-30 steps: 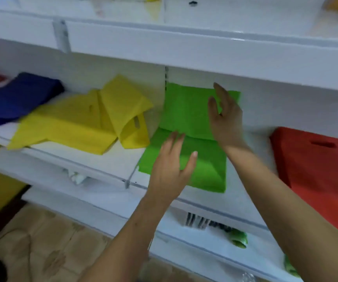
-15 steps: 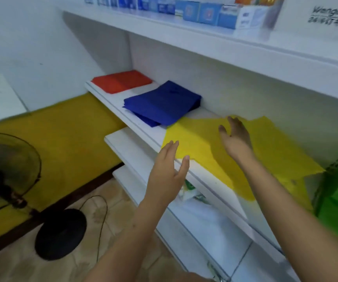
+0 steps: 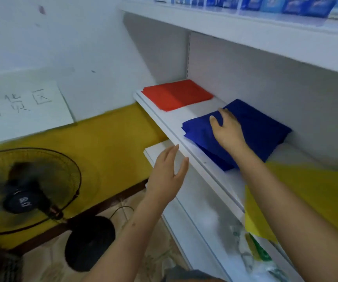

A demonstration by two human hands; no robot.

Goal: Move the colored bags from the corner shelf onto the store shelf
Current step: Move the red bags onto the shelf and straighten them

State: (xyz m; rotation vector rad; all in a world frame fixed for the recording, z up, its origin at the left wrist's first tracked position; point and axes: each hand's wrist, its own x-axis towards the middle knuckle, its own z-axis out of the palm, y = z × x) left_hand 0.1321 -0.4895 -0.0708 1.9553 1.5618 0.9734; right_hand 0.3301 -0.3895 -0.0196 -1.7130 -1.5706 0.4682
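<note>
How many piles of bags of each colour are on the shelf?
Red pile: 1
Blue pile: 1, with the right hand on it
Yellow pile: 1, partly cut off by the picture's edge
Total: 3 piles. How many bags each pile holds cannot be told.

folded bags [image 3: 251, 129] on shelf [image 3: 176, 127]

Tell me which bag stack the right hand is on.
The blue stack, the middle one: the right hand grips its top layer; the red stack and yellow bags lie untouched.
</note>
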